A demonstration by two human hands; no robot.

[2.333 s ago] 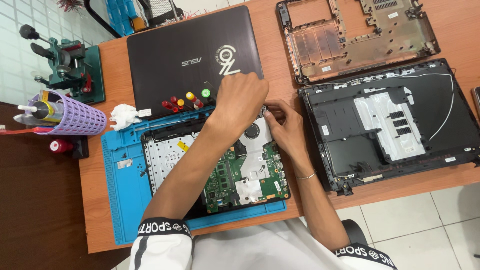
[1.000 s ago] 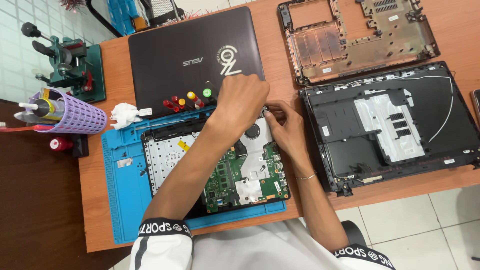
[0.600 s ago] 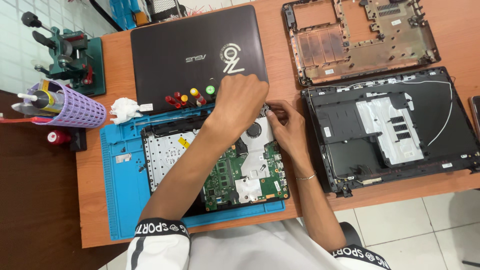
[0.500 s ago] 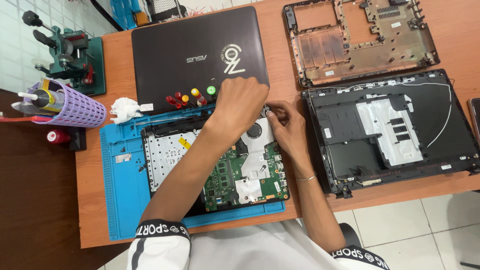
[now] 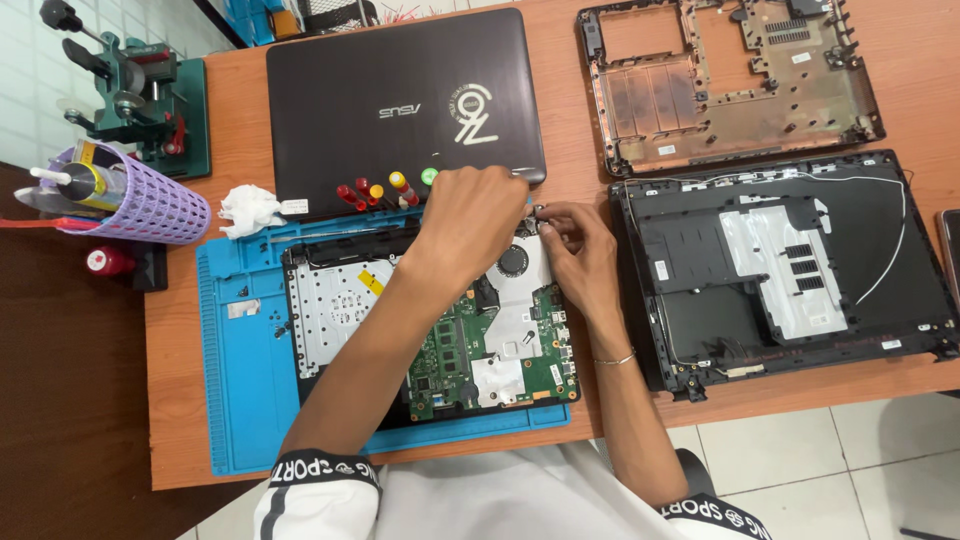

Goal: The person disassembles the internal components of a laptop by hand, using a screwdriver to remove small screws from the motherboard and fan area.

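Observation:
An opened laptop base [image 5: 340, 310] with a green circuit board [image 5: 470, 350] and a round fan [image 5: 513, 262] lies on a blue work mat [image 5: 235, 400]. My left hand [image 5: 472, 215] rests curled over the board's far right corner, by the fan; what it holds is hidden. My right hand [image 5: 575, 240] pinches a small metal part [image 5: 540, 212] at that same corner, fingertips close to the left hand.
A closed dark laptop [image 5: 400, 100] lies beyond the mat, with several coloured screwdrivers [image 5: 385, 190] at its front edge. Two stripped laptop shells [image 5: 730, 80] [image 5: 790, 260] lie to the right. A purple mesh holder [image 5: 130, 200], green vise [image 5: 135, 100] and crumpled tissue [image 5: 245, 208] stand left.
Both hands stay at the same corner of the board; only the camera view has shifted slightly, so the scene sits a little lower and to the right.

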